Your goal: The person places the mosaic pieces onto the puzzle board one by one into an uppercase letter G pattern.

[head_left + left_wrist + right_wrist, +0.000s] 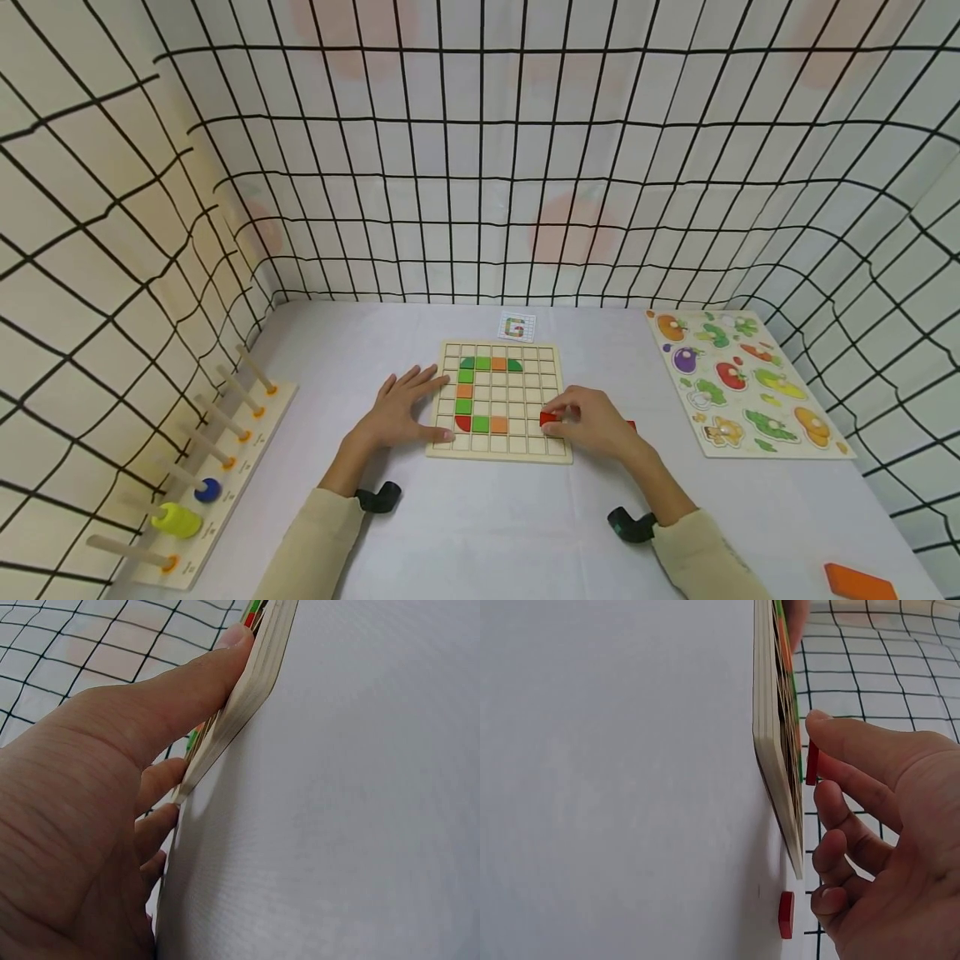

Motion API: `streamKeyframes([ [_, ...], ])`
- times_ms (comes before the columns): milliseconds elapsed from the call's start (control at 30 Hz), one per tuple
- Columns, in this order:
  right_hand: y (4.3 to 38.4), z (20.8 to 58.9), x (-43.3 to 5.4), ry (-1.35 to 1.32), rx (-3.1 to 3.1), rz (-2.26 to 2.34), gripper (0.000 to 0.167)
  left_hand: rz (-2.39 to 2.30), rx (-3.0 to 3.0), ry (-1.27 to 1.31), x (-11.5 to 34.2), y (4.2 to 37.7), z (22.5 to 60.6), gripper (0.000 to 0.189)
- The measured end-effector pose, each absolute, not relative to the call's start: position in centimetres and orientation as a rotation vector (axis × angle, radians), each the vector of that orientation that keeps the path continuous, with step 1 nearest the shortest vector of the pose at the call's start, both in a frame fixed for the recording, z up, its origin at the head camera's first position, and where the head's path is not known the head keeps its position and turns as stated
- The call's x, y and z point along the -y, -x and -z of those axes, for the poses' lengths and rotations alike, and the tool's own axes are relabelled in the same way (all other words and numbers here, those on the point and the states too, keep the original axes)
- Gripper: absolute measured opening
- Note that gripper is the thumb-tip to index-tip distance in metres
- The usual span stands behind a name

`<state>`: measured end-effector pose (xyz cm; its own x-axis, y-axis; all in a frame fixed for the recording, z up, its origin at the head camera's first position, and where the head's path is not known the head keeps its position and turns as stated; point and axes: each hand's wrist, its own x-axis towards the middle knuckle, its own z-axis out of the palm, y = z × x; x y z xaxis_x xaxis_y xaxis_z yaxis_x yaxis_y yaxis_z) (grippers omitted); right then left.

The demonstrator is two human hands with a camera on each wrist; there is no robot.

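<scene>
A wooden grid board point(498, 457) lies on the table, with green, orange and red tiles set along its top row, left column and bottom row. My left hand point(401, 410) rests at the board's left side, fingers spread, thumb on its lower left corner. Over the board's right edge, my right hand point(592, 423) pinches a small red tile point(548, 418) between thumb and fingers. In the right wrist view that tile stands just above the board's surface. Another red tile point(786, 915) lies on the table beside the board, partly hidden by the right hand in the head view.
Behind the board lies a small card point(517, 327) with a coloured G on a grid. A vegetable puzzle board point(720, 446) is at right, an orange block point(859, 582) at front right. A peg rack point(247, 446) with blue and yellow-green rings stands left. Black netting point(480, 175) surrounds the table.
</scene>
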<state>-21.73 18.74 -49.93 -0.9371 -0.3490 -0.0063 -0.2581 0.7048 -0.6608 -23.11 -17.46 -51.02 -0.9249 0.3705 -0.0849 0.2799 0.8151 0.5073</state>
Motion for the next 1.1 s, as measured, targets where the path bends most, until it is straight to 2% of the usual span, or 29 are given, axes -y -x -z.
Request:
streamKeyframes([
  [233, 22.0, 49.9, -17.5, 0.454, -2.752, 1.057, 0.028, -0.745, -2.822, -0.527, 17.5, 23.1, 51.0, 0.098],
  [633, 21.7, 49.2, -15.4, 0.476, -2.69, 1.119, 0.021, -0.772, -2.826, -0.559, 17.6, 23.1, 51.0, 0.098],
  [1100, 21.8, 49.6, -14.5, 0.605, -2.651, 1.12, 0.02, -0.752, -2.826, -0.553, 17.7, 23.2, 51.2, 0.1],
])
